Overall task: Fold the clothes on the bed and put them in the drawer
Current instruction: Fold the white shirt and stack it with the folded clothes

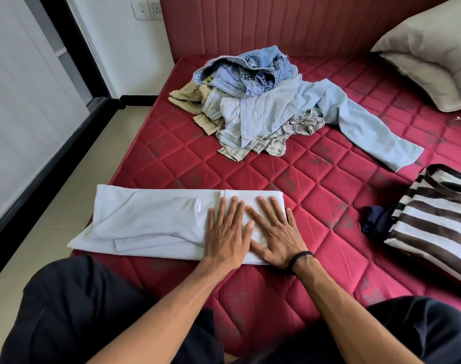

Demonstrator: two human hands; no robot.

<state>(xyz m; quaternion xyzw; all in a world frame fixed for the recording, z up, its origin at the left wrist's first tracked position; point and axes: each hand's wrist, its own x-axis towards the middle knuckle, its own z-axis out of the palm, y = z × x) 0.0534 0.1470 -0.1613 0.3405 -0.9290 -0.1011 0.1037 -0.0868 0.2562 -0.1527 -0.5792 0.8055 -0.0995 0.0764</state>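
Observation:
A white garment lies folded into a long strip along the near edge of the red quilted mattress, its left end hanging past the mattress edge. My left hand and my right hand press flat, side by side with straight fingers, on the right part of the strip. Farther back sits an unfolded heap: blue jeans on top, a light blue garment with one leg trailing right, a checked shirt and a beige piece underneath.
A brown-and-white striped cloth lies at the right edge, with a dark navy item beside it. A beige pillow leans against the red headboard. Tiled floor and a wall run along the left. No drawer is in view.

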